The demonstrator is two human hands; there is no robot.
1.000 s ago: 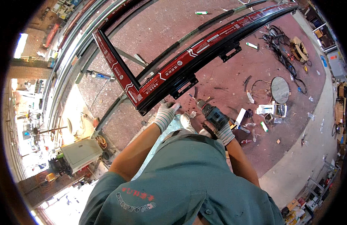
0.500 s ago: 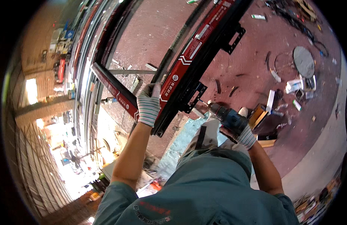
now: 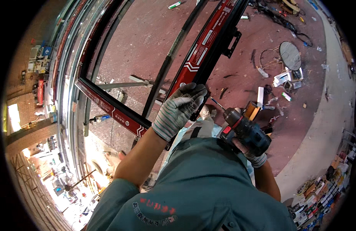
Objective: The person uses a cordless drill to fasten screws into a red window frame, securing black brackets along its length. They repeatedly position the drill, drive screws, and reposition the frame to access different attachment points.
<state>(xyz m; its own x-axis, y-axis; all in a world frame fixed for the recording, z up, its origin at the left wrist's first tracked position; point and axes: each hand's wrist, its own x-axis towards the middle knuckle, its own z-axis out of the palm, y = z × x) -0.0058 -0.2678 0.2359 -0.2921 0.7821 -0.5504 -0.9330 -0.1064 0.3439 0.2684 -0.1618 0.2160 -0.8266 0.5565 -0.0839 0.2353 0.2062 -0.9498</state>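
Observation:
A large window or door frame [image 3: 120, 112] with red film and black edges stands in front of me, its near corner by my left forearm. My left hand [image 3: 179, 109], in a striped grey glove, lies over the red and black side bar [image 3: 196, 57] with fingers stretched out. It covers the lower part of that bar and nearly all of the bracket there. My gloved right hand [image 3: 252, 156] grips a blue and black cordless drill [image 3: 245, 129]. The thin drill bit [image 3: 217, 103] points up and left, just right of my left fingertips, apart from the frame.
A black slotted bracket [image 3: 233, 44] juts from the bar's outer side. Long metal profiles [image 3: 64, 77] stand at the left. Across the reddish floor lie a round grey disc [image 3: 290, 56], an open white box [image 3: 286, 77], dark cables [image 3: 282, 21] and scraps.
My left hand has moved from the frame's inner edge across the side bar to its outer side. The drill has drawn away from the lower bracket, and my view has shifted.

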